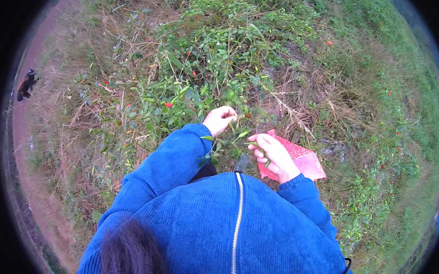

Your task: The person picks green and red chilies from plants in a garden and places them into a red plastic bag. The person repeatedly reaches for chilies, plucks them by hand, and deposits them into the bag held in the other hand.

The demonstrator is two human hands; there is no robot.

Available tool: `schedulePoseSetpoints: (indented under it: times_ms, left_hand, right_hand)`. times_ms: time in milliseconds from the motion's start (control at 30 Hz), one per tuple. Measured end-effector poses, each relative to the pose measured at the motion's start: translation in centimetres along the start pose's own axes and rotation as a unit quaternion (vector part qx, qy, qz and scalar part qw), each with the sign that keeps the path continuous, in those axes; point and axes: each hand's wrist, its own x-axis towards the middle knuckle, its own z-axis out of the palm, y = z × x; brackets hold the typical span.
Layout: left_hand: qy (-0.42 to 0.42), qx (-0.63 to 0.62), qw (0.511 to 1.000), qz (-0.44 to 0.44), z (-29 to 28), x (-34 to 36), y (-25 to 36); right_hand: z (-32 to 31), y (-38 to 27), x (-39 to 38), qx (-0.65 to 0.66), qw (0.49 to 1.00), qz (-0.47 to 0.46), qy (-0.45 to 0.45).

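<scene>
My left hand point(220, 120) is closed in a pinch at a sprig of a chili plant point(221, 146), whose leaves hang below the fingers. A little to the right, my right hand point(273, 156) has its fingers curled round green chili peppers point(267, 163), partly hidden in the palm. Another green chili point(242, 134) shows on the plant between the two hands. Beneath and beside my right wrist lies a red patterned bag or cloth point(304, 158) on the ground; its contents, if any, cannot be seen.
Chili bushes point(218, 44) with green leaves spread ahead, and a ripe red chili point(169, 105) hangs left of my left hand. Dry grass stalks point(298, 118) lie ahead of the red bag. A dirt path point(29, 128) runs along the far left, with a dark animal-like shape point(26, 85) there.
</scene>
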Motion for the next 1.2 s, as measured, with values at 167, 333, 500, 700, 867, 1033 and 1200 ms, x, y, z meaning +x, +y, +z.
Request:
schedulePoseSetpoints:
  times_ms: [167,333,500,700,867,1033,1200]
  left_hand:
    - [0.062,0.116,0.989,0.068,-0.6,-0.5,1.7]
    - [0.166,-0.253,0.952,0.049,-1.1,-2.1,4.7]
    - [0.318,0.054,0.908,0.268,-2.7,-6.9,15.3]
    - [0.149,-0.027,0.970,0.192,1.3,-13.1,21.2]
    - [0.056,-0.134,0.989,0.033,5.7,-13.6,19.4]
    - [0.044,0.038,0.994,0.094,7.8,-12.9,18.2]
    - [0.057,0.269,0.953,0.127,8.6,-13.4,18.8]
  right_hand:
    - [-0.8,0.6,1.3,0.055,0.998,-0.010,-0.020]
    - [-0.3,-0.8,1.3,0.127,0.989,-0.076,-0.006]
    - [0.6,-3.9,-0.4,0.139,0.974,-0.162,-0.078]
    - [2.3,-5.1,-2.6,0.164,0.960,-0.173,-0.147]
    - [3.6,-4.9,-4.5,0.027,0.981,-0.171,-0.084]
    - [4.8,-3.9,-4.9,-0.293,0.901,-0.319,0.022]
    - [3.8,-3.4,-5.7,-0.455,0.779,-0.429,0.056]
